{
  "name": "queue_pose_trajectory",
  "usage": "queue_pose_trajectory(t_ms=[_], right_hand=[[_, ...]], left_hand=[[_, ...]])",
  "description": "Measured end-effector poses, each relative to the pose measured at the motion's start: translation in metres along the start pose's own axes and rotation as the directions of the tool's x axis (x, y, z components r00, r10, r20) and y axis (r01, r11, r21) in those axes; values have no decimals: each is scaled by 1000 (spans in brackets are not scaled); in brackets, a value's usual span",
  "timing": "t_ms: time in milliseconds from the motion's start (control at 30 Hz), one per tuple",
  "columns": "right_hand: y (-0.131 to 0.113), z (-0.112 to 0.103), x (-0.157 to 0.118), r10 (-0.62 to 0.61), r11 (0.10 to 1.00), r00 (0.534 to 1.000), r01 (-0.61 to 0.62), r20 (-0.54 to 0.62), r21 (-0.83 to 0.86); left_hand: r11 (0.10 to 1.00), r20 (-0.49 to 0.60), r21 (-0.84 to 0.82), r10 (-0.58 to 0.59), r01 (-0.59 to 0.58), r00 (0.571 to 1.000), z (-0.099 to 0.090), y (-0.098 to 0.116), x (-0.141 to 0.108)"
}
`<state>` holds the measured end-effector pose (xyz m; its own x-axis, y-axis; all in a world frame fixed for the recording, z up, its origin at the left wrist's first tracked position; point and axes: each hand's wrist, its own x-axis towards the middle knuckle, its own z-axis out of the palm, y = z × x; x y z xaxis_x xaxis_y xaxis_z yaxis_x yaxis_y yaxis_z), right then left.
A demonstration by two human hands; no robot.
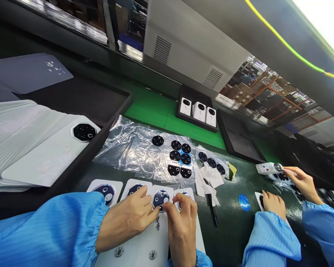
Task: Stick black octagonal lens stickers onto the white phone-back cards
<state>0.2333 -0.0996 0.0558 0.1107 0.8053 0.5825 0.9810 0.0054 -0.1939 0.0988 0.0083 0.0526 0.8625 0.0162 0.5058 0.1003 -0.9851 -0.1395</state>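
In the head view several white panels lie side by side, each with a dark-blue octagonal disc near its top edge. My left hand [130, 213] rests over the panels, fingers curled, its index fingertip at the lower left edge of one octagonal disc [159, 197]. Across from it, my right hand [182, 218] has thumb and index finger pinched at that disc's lower right edge. Whatever sits between those fingertips is too small to make out. Dark characters and round emblems mark the white panel [149, 237] below. Another disc [108, 193] shows on the leftmost panel.
Clear plastic sheeting [122, 144] bears several black octagonal pieces [175, 155]. Torn white paper [211, 176], a black pen-like stick [215, 216] and a blue oval [244, 203] lie rightward. A co-worker's hands [303, 183] hold a white bottle [267, 168]. Stacked white panels [44, 155] fill a left tray.
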Motion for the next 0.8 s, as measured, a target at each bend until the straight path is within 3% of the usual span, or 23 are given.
queue_pose_trajectory(t_ms=[800], right_hand=[[-5,0,5,1,997,1000,-2,-19,-75]], left_hand=[[1000,-20,20,22,-22,1000,3,1,-1]])
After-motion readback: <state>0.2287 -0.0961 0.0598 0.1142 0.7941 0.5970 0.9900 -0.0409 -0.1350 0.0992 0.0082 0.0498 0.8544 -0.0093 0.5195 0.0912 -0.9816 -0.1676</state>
